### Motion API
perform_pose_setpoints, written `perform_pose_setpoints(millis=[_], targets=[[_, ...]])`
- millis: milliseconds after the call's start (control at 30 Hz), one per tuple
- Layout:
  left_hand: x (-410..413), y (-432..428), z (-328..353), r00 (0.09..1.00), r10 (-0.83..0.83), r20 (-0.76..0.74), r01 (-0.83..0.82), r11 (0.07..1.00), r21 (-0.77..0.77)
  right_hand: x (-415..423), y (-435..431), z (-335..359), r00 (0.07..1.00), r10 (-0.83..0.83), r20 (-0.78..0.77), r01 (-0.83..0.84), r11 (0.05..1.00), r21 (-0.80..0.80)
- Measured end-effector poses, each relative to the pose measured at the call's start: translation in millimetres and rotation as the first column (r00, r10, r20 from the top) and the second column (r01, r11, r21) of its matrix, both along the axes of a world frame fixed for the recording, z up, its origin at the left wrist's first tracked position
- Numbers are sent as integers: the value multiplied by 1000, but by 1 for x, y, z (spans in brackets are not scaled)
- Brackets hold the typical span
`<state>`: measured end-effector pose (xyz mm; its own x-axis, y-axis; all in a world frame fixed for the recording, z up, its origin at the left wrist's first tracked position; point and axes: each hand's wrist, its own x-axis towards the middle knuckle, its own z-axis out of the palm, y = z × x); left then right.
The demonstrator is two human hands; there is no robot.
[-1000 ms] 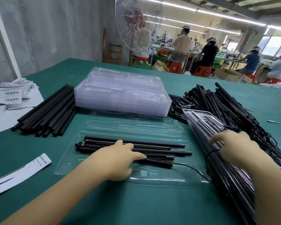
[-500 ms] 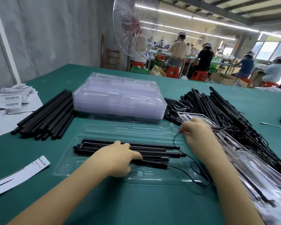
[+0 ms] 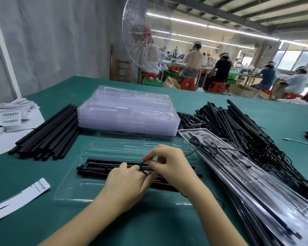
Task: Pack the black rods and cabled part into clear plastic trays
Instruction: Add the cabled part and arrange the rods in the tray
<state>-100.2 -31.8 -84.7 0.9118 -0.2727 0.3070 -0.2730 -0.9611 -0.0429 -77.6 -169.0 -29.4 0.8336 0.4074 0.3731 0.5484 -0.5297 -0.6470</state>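
While black rods (image 3: 103,168) lie seated in the open clear tray (image 3: 75,190) at six o'clock on the green surface (image 3: 48,226), the left hand (image 3: 126,181) and right hand (image 3: 169,166) meet above them, each grip pinched narrow on the thin black cable (image 3: 144,166). Judged from here, coiling it small before tucking it in should avoid snags; spare trays (image 3: 128,112) wait at twelve o'clock.

Both hands (image 3: 149,176) pinching thin cable (image 3: 144,166)
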Motion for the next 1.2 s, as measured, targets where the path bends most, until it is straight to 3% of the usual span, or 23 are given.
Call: perform_pose_setpoints(millis=[67,133,167,233,267,300,433,600,700,800,867,967,1100,1133,1200], targets=[[-4,-4,5,996,44,71,-41,998,-48,4,-17,3,997,-65,-39,67,997,36],[-6,-4,11,996,30,90,-28,999,-21,11,-35,4,980,-194,33,197,972,-129],[-5,-2,10,992,30,122,-29,1000,-8,15,-47,2,953,-285,101,302,904,-302],[-5,0,6,989,13,149,-11,1000,-14,24,-74,-4,856,-453,250,505,630,-589],[-6,-1,5,991,7,137,-7,1000,-1,26,-84,-7,823,-506,257,534,536,-654],[-6,-2,6,991,-2,132,1,1000,12,27,-92,-10,805,-550,221,533,510,-675],[-7,-6,12,990,33,137,-36,999,12,33,-114,-11,750,-660,48,553,585,-593],[-3,-6,6,991,-15,134,10,999,39,37,-124,-4,583,-808,-80,625,510,-592],[-6,-9,10,999,-21,35,19,997,75,39,-125,-2,555,-824,-113,624,503,-598],[-4,-9,10,996,22,87,-22,1000,-6,42,-129,1,524,-839,-148,640,502,-582],[-7,-7,12,999,-2,46,1,999,38,43,-128,1,508,-852,-129,660,481,-577],[-6,-8,10,998,-41,40,38,997,74,44,-128,5,466,-882,-75,772,447,-453],[-5,-11,12,1000,-27,4,27,998,60,47,-132,14,415,-902,120,910,413,-43],[-5,-12,13,999,-18,-43,21,998,63,45,-130,17,402,-895,192,904,422,75],[-1,-15,1,999,40,20,-41,998,47,39,-122,26,336,-868,365,846,449,287]])
